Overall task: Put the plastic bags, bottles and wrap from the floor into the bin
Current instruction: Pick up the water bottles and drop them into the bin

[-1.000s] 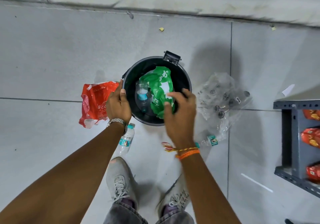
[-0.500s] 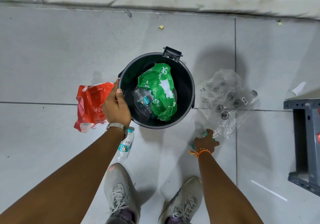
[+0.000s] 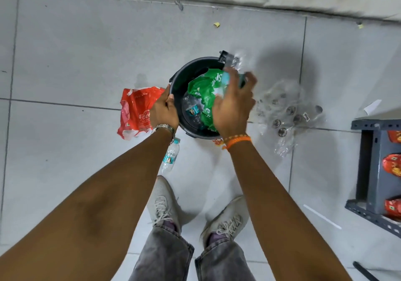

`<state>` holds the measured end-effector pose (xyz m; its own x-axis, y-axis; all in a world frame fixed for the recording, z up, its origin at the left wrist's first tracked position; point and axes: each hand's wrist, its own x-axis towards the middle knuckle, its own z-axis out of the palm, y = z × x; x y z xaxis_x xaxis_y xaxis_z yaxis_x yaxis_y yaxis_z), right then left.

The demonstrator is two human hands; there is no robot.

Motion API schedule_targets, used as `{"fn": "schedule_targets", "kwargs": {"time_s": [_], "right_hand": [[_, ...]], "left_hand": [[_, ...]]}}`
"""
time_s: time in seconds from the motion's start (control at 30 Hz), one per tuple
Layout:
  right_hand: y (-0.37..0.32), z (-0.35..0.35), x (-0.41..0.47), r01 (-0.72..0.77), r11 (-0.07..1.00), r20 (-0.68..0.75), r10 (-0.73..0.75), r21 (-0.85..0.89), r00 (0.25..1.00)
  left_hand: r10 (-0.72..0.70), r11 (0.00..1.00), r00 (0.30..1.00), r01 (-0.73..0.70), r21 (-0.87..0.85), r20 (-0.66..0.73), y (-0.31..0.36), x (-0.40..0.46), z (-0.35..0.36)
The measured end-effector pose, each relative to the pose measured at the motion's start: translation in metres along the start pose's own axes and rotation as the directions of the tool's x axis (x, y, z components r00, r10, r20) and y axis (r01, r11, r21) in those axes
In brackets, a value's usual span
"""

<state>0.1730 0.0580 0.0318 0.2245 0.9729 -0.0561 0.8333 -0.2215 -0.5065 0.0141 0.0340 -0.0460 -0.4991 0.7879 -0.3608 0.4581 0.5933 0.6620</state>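
Note:
A black round bin (image 3: pixel 184 76) stands on the tiled floor and holds a crumpled green bag (image 3: pixel 204 89) and a clear bottle (image 3: pixel 193 109). My left hand (image 3: pixel 163 109) grips the bin's left rim. My right hand (image 3: pixel 233 104) hovers over the bin's right side, shut on a clear plastic bottle (image 3: pixel 233 65) with a teal label, blurred by motion. A red plastic bag (image 3: pixel 136 111) lies left of the bin. Another small bottle (image 3: pixel 171 157) lies on the floor by my left wrist. Clear plastic wrap (image 3: pixel 286 111) is spread on the floor right of the bin.
A grey metal rack (image 3: pixel 373 172) with red packets stands at the right edge. A wall base runs along the top. My two shoes (image 3: pixel 165 204) are planted just below the bin. Small paper scraps (image 3: pixel 216 24) dot the floor.
My right hand picked up the bottle from the floor beside the wrap and lifted it over the bin. My left hand has stayed on the rim.

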Motion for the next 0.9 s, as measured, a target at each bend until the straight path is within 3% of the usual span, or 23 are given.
{"fn": "schedule_targets", "kwargs": {"time_s": [0.07,0.13,0.23,0.27,0.3,0.37,0.4,0.43,0.5,0.57,0.7,0.8,0.9], "right_hand": [[-0.001,0.024,0.009,0.032,0.978,0.294,0.031,-0.205,0.955],[0.012,0.046,0.016,0.133,0.931,0.504,0.062,-0.341,0.861],[0.029,0.061,0.024,0.164,0.886,0.640,0.175,-0.434,0.749],[0.027,0.060,0.023,0.119,0.891,0.612,0.199,-0.438,0.766],[0.022,0.055,0.019,0.090,0.904,0.530,0.162,-0.419,0.832],[0.004,0.043,-0.007,0.185,0.929,0.203,-0.124,-0.321,0.971],[-0.002,0.039,-0.028,0.294,0.937,0.050,-0.290,-0.186,0.956],[-0.008,0.038,-0.055,0.424,0.906,-0.006,-0.424,-0.015,0.906],[-0.008,0.054,-0.108,0.580,0.794,0.219,-0.608,0.184,0.763],[0.001,0.096,-0.143,0.700,0.700,0.470,-0.669,0.138,0.576],[0.033,0.197,-0.169,0.852,0.523,0.762,-0.541,-0.025,0.354],[0.048,0.228,-0.154,0.898,0.421,0.863,-0.398,-0.129,0.310],[0.049,0.226,-0.136,0.883,0.462,0.891,-0.366,-0.078,0.270]], "left_hand": [[-0.018,0.999,1.000,0.018,-0.034,0.020,0.001,0.001,-0.002],[-0.033,0.996,0.998,0.038,-0.085,0.049,-0.002,0.006,-0.003],[-0.052,0.960,0.990,0.085,-0.267,0.127,-0.010,0.009,-0.002],[-0.077,0.937,0.987,0.120,-0.329,0.141,-0.013,0.011,-0.002],[-0.119,0.911,0.982,0.166,-0.378,0.145,-0.015,0.012,-0.004],[-0.210,0.853,0.967,0.252,-0.457,0.142,-0.024,0.012,-0.014],[-0.243,0.839,0.961,0.276,-0.469,0.131,-0.033,0.011,-0.020],[-0.265,0.832,0.958,0.285,-0.476,0.110,-0.043,0.009,-0.026],[-0.309,0.832,0.949,0.300,-0.467,0.059,-0.068,0.002,-0.040],[-0.377,0.839,0.926,0.355,-0.412,0.030,-0.100,-0.006,-0.055],[-0.559,0.787,0.829,0.527,-0.321,-0.008,-0.168,-0.028,-0.078],[-0.640,0.736,0.768,0.613,-0.289,-0.001,-0.203,-0.032,-0.089],[-0.638,0.739,0.770,0.618,-0.268,0.012,-0.209,-0.023,-0.098]]}}
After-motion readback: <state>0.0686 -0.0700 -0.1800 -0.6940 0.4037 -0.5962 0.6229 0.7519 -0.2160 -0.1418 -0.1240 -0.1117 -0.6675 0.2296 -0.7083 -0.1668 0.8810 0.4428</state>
